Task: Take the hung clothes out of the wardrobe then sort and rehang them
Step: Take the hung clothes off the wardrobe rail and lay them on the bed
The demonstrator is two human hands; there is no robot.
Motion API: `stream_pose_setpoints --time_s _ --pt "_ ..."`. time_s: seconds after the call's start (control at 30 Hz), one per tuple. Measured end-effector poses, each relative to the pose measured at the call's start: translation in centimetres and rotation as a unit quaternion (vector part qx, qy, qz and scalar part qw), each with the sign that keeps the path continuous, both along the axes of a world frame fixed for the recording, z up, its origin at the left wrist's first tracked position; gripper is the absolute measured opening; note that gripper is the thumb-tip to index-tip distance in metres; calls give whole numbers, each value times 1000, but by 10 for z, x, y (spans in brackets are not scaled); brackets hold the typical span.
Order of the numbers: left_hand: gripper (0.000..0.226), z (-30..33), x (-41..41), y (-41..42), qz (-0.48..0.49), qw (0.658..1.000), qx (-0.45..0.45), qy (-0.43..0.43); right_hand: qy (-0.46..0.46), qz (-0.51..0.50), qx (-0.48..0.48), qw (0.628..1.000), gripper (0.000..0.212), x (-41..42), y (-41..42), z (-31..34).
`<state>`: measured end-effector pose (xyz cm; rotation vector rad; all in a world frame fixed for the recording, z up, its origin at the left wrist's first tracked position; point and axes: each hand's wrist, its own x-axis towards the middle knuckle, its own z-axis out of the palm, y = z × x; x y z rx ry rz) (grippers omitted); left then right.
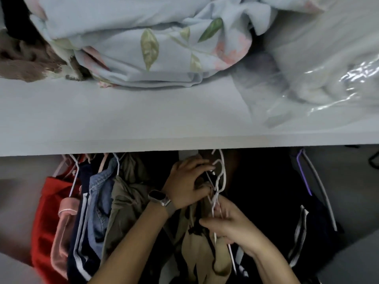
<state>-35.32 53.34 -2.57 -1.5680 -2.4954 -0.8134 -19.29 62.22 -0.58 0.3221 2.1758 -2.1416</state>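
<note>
Under the shelf (pixel 123 124), both hands work together: the left hand (pixel 184 183) grips white hangers (pixel 218 181) by their hooks while the right hand (pixel 229 226) pinches their wires, apparently lifting the tan garment (pixel 196 249) from the hung clothes (pixel 98 201), which next needs unhooking.

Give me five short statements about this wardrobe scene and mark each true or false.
1. Both hands hold white hangers. True: left hand and right hand both grip them.
2. The watch is on the right wrist. False: it is on the left.
3. A red garment hangs at the far left. True.
4. The shelf above the clothes is bare. False: a floral quilt and a plastic bag lie on it.
5. The denim garment hangs right of the hands. False: it hangs to their left.
</note>
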Motion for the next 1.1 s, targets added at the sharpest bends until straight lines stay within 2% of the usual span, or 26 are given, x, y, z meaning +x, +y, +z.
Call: stream_pose_setpoints --time_s 0.07,0.17,0.3,0.37,0.43,0.53,0.63,0.73,0.83,0.9,1.0,1.1 --pt "48 -1 1 10 -56 998 -3 -13 3 5 17 1000 24 14 9 6" --pt "38 8 5 23 -143 989 -29 9 4 2 34 999 21 35 16 7" --pt "56 20 21 26 -250 963 -67 78 -7 -58 58 997 10 68 9 6" --pt "48 21 33 23 -265 952 -39 149 4 -101 68 993 18 83 -1 8" --pt "30 18 45 19 -287 942 0 171 17 -140 133 981 35 99 -10 9" --pt "24 10 70 14 -315 940 39 128 -1 -182 218 959 36 129 -18 11" --pt "16 4 119 15 -361 919 122 102 -32 -244 212 946 34 183 -33 11" --pt "23 6 178 19 -433 883 159 88 -66 -317 194 926 41 250 -60 8" --pt "26 11 242 18 -486 860 144 61 -115 -408 233 875 43 322 -94 4" --pt "20 14 286 15 -514 847 130 40 -145 -476 286 819 44 370 -120 -2" --pt "11 14 357 4 -573 810 123 26 -191 -553 352 731 47 441 -169 -13" --pt "10 13 434 -12 -637 764 107 15 -306 -592 357 654 58 517 -232 -26"
